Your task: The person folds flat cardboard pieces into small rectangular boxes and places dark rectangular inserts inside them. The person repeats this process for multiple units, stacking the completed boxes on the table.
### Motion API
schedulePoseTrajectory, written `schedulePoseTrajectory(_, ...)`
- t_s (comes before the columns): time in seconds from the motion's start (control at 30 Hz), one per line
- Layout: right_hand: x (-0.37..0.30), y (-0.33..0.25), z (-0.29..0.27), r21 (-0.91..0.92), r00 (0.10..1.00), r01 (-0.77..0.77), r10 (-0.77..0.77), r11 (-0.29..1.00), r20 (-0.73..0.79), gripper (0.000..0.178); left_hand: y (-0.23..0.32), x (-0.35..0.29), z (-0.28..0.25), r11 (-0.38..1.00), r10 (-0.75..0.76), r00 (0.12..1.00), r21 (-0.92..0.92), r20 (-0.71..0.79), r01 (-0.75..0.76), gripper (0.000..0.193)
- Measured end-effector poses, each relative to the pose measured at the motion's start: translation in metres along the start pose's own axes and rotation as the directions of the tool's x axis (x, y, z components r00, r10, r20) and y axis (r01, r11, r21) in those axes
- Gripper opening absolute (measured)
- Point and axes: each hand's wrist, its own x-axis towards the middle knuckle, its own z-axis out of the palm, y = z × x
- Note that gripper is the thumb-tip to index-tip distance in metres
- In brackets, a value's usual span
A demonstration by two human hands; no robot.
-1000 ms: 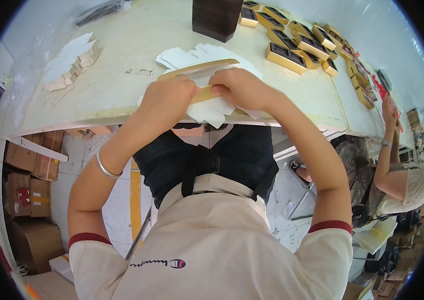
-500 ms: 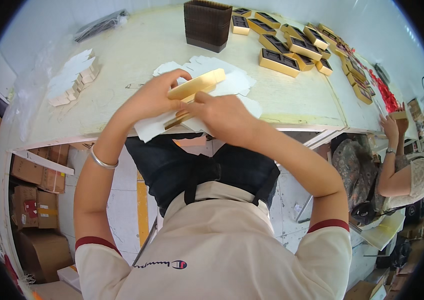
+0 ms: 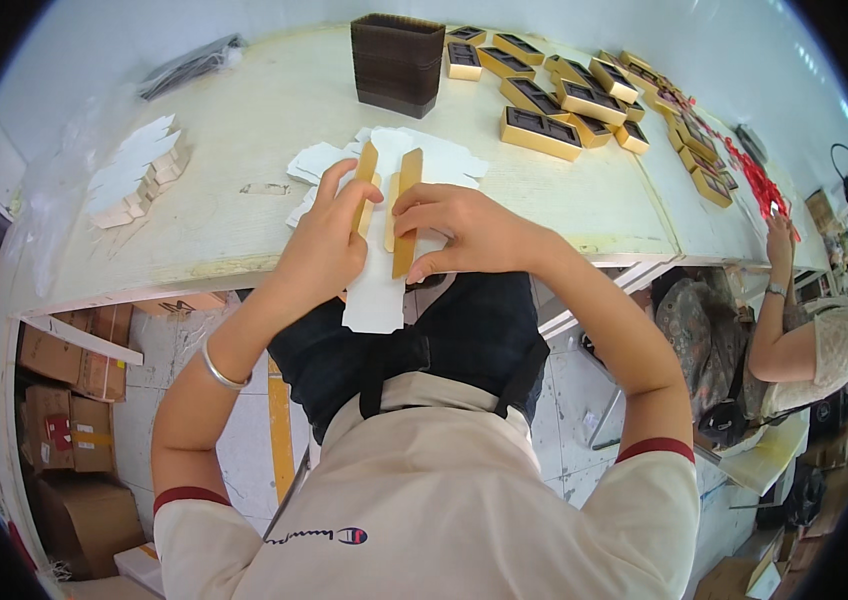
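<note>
"Between the left hand (image 3: 322, 238) and the right hand (image 3: 472, 228), what is there?"
"A white card (image 3: 374, 288) with raised gold sides. The left hand pinches one side, the right hand the other."
"And beyond the hands?"
"Loose white sheets (image 3: 449, 152) on the counter (image 3: 244, 150), then a dark stack (image 3: 397, 65); gold boxes (image 3: 541, 137) lie farther right."

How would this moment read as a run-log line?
left hand: at left raised gold side of card piece | right hand: at its right side | beyond: dark brown stack | right: gold boxes
</note>
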Motion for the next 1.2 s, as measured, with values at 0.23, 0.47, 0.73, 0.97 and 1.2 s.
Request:
schedulePoseTrajectory(0.23,-0.001,0.005,0.021,0.205,0.983,-0.104,0.131,0.973,-0.125,0.016,-0.015,-0.002,-0.006,0.976,0.084,0.981,-0.215,0.176,-0.045,0.031)
schedulePoseTrajectory(0.47,0.008,-0.012,0.015,0.287,0.942,-0.322,0.337,0.902,-0.002,0.017,-0.004,-0.005,-0.025,0.981,0.11,0.94,-0.189,0.322,-0.05,0.027)
schedulePoseTrajectory(0.73,0.026,-0.021,-0.004,0.179,0.871,-0.483,0.449,0.857,0.201,0.029,0.012,0.006,-0.006,0.99,0.025,0.975,-0.14,0.223,0.007,0.023)
schedulePoseTrajectory(0.97,0.015,-0.03,-0.02,0.256,0.863,-0.466,0.372,0.847,0.342,0.081,0.0,0.001,0.004,0.991,0.097,0.987,-0.109,0.127,-0.084,0.017)
schedulePoseTrajectory(1.2,-0.03,-0.04,0.027,-0.201,0.989,-0.047,0.017,0.979,-0.147,0.074,-0.003,0.008,0.001,0.993,0.042,0.976,-0.114,0.213,-0.018,0.022)
